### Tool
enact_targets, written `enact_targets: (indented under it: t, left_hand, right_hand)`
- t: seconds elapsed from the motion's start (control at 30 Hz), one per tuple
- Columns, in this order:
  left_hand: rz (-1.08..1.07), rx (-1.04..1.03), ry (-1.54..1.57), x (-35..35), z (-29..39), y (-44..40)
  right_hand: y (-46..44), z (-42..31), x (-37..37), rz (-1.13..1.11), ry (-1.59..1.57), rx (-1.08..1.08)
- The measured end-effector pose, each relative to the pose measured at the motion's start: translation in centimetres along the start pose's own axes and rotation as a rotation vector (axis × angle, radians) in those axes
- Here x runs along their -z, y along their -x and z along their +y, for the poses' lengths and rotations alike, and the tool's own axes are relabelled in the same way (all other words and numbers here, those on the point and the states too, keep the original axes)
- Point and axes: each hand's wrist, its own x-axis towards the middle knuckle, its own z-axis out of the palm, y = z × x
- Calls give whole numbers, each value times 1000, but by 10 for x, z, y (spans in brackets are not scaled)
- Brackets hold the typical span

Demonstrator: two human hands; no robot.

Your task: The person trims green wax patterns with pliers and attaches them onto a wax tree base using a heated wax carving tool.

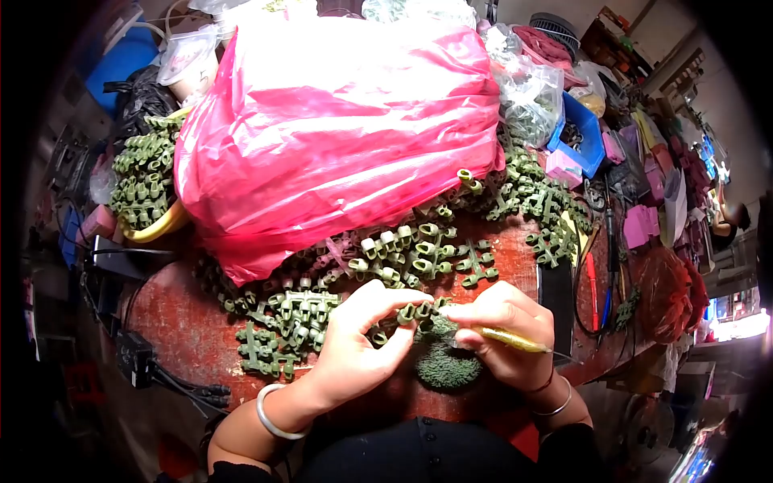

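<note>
Green part [409, 312]: a branched piece with stubby, cup-like sockets, held above the table [189, 322] near the middle of its near edge;
Left hand [362, 334]: thumb and forefinger pinched on the green part, from its left side;
Right hand [515, 322]: fingers closed around a slim yellow tool [514, 340], fingertips close to the part's right end; whether they grip the part too cannot be told;
Handling: probably light, fairly stiff plastic, smooth enough to twist in the fingers; thin arms look the likeliest to snap, so a pinch on the stem or a thick socket seems soundest;
Tufted clump [448, 370]: dark green, seen just below the hands, near the table's near edge;
Loose pieces [302, 314]: similar green shapes heaped left of the hands, with more along the foot of the pink bag [338, 153];
Pink bag: bulky, glossy, spread across the table's far side;
Red pen [594, 290]: near the table's right edge
</note>
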Motion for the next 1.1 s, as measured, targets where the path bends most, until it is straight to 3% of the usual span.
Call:
enact_targets:
  t: [0.1,0.2,0.27,0.33,0.37,0.43,0.57,0.7,1.1]
  left_hand:
    - [22,-32,-20,1,-2,0]
    - [11,-82,-37,2,-3,-1]
    - [2,-87,-38,1,-5,-1]
    - [-39,40,252,-4,-11,0]
    - [-38,36,250,-2,-8,-1]
    - [-130,204,489,2,-1,-3]
    - [-136,253,578,3,-1,-3]
    - [-113,257,612,1,-1,-3]
    - [-70,169,505,-3,-3,0]
  right_hand:
    - [1,1,1,31,76,-1]
    - [1,-2,2,-12,-119,-26]
    - [-1,0,1,1,-72,-12]
    - [-1,-2,4,37,17,-31]
    - [0,-1,5,38,17,-27]
    - [1,1,6,72,-128,-39]
    - [2,1,3,35,-158,-52]
    - [2,-5,1,76,-28,-22]
    - [2,-4,-2,62,-62,65]
